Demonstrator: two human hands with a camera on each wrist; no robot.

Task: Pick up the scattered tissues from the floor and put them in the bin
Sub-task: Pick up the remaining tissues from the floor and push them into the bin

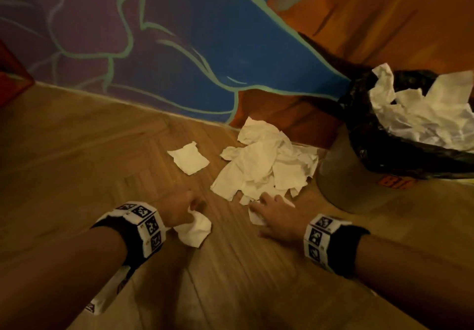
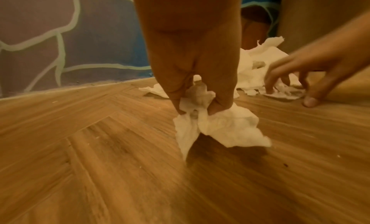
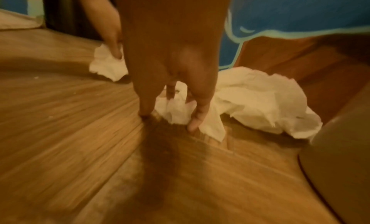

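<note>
A painted wall mural point(image 1: 179, 47) fills the background: purple on the left, blue in the middle, orange on the right, all edged with pale green lines. A blurred red object point(image 1: 11, 78) sits at the left edge.

Bare floor point(image 1: 77, 150) is left open at frame left; at right, passage is narrowed by the bin point(image 1: 343, 175) and the tissue pile point(image 1: 261, 160).

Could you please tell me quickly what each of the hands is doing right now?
Left hand: closed, pinching a crumpled tissue.
Right hand: open, fingertips pressing on the near edge of the tissue pile, nothing gripped yet.
</note>
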